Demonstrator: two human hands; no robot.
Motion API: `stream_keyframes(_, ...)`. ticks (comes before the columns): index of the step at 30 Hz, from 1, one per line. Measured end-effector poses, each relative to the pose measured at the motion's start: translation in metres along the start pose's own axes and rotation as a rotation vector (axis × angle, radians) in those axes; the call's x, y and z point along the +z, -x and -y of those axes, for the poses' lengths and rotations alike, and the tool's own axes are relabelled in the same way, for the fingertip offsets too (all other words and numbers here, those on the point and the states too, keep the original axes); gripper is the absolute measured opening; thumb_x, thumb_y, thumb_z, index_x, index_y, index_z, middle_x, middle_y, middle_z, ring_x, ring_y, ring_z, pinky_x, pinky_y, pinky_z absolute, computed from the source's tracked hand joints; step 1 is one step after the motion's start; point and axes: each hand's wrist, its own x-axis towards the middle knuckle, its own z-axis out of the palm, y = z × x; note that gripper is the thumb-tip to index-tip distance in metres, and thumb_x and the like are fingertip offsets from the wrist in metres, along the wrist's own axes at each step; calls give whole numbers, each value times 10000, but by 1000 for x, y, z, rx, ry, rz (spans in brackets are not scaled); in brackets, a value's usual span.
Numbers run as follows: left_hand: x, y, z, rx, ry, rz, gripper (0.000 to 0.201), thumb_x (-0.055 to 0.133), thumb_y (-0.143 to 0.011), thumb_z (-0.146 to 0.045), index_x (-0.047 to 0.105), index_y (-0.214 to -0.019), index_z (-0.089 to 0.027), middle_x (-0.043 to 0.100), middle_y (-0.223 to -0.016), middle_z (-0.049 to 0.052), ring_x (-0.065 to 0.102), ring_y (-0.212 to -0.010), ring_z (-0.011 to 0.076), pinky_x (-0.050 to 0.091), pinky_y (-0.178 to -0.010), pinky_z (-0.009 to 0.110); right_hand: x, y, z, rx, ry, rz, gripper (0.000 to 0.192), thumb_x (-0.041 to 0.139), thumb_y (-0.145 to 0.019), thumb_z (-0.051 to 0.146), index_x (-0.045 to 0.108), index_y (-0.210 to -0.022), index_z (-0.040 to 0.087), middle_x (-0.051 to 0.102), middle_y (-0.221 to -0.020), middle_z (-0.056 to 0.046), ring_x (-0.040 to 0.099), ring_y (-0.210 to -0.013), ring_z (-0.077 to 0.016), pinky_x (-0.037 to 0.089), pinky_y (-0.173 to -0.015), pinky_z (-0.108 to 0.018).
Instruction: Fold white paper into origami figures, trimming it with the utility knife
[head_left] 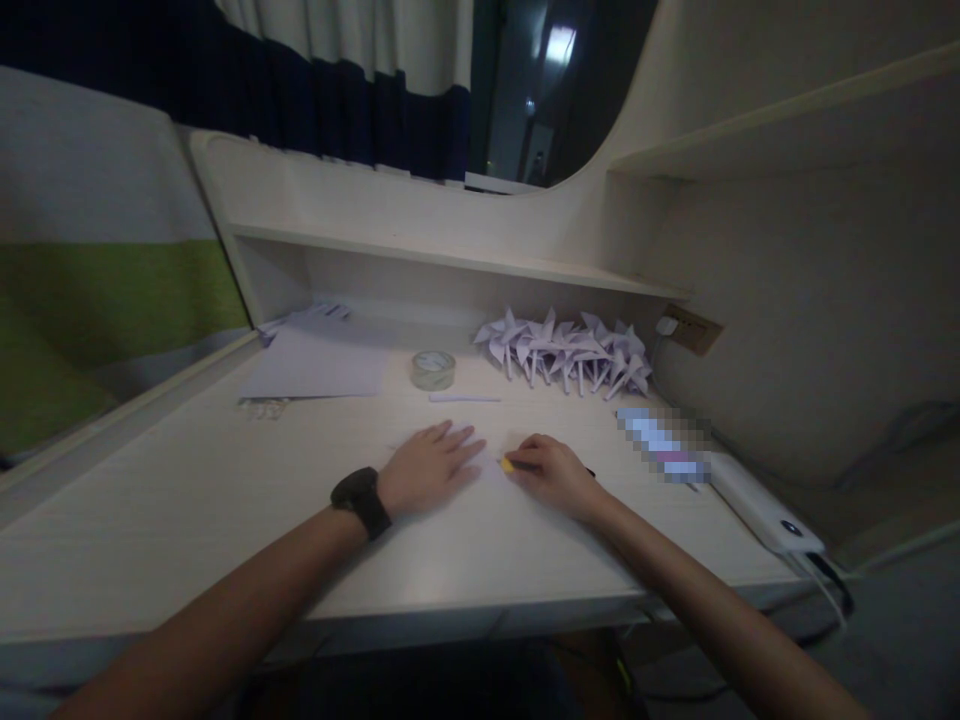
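Note:
My left hand, with a black watch on its wrist, lies flat with fingers spread on a piece of white paper on the desk. Most of that paper is hidden under the hand. Just to the right, my right hand is closed around a black and yellow utility knife. Its yellow front end points left at the paper. A thin rolled paper stick lies beyond my hands, and a roll of clear tape stands behind it.
Several paper pinwheels are heaped at the back right. Paper sheets lie at the back left. A blurred-out phone-like object and a white power strip-like box with cables lie at the right edge. A low shelf overhangs the back.

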Motion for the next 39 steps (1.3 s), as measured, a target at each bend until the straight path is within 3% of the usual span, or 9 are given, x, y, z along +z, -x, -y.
stream_keyframes(8,-13,2,-15,-128,-150,-103,496,352,-902,-518,589,-1180,-183,599,-1140,161,496,-1024,342,322,-884,496,-7,3,1,-29,1,48,241,579,-855,280,709,-1048,215,640,-911,-78,581,-841,-177,440,-771,-288)
stream_keyframes(13,-16,1,-17,-156,-200,-132,505,376,-879,-542,627,-1056,-141,608,-1011,183,481,-1016,364,317,-874,514,-10,4,2,-20,-9,64,244,577,-861,288,703,-1064,234,634,-910,-69,575,-835,-171,431,-757,-283)
stream_keyframes(16,-15,1,-12,-137,-163,-127,497,376,-887,-525,616,-1087,-138,602,-1089,183,464,-1100,361,303,-927,505,-9,4,0,-26,-12,55,240,581,-859,288,704,-1061,244,628,-909,-63,574,-832,-168,428,-751,-281)
stream_keyframes(18,-11,0,-7,-94,-103,-101,498,365,-904,-495,556,-1217,-159,548,-1255,163,410,-1216,339,267,-996,483,-7,4,-1,-23,-10,49,237,584,-857,292,706,-1056,247,626,-910,-63,573,-831,-169,430,-751,-283)
stream_keyframes(22,-1,-1,4,-45,16,9,474,278,-949,-457,419,-1374,-303,373,-1471,57,274,-1358,301,160,-1073,497,-5,7,1,-1,0,32,251,576,-860,296,700,-1071,239,620,-907,-70,572,-823,-173,436,-752,-291)
stream_keyframes(39,7,2,8,-50,48,12,533,316,-923,-544,394,-1396,-310,322,-1496,56,234,-1382,302,103,-1098,513,-4,12,6,-20,-17,60,252,569,-862,266,695,-1079,247,622,-910,-69,572,-825,-177,439,-758,-305)
